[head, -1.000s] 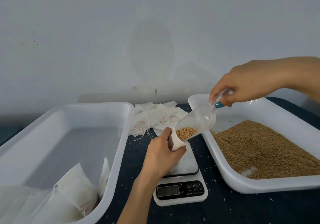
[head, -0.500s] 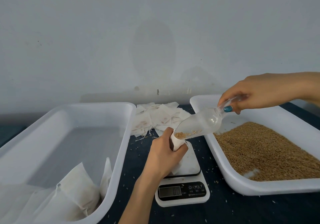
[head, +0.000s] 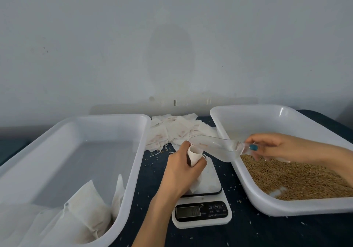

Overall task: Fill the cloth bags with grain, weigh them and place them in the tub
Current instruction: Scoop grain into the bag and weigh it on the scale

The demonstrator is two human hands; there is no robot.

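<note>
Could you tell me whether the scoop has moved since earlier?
Yes. The scoop has dropped: its handle went from the right tub's far rim to just above the grain.

The left forearm rises from the 6 o'clock edge toward the middle with the wrist straight. The back of the left hand faces the camera, its fingers and thumb curled round the neck of a bag whose mouth points up toward 12 o'clock. The right forearm comes in from the 3 o'clock edge, and the right hand lies at about 2 o'clock of the left one, knuckles up, its painted-nail thumb and fingers pinching the handle of a scoop that reaches toward 9 o'clock.
</note>
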